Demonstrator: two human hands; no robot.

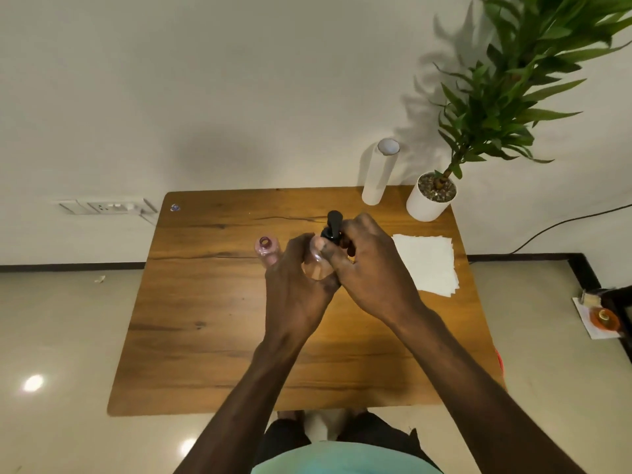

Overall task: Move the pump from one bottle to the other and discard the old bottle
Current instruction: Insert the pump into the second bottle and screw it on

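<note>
A clear bottle stands near the middle of the wooden table, wrapped by my left hand. A black pump sits at its neck, nozzle pointing away from me. My right hand closes around the pump's collar from the right. A second, pinkish bottle with an open neck and no cap stands just left of my left hand, partly hidden behind its fingers.
White paper sheets lie on the table to the right of my hands. A white tube and a potted plant stand at the back right corner. A small blue scrap lies at the back left.
</note>
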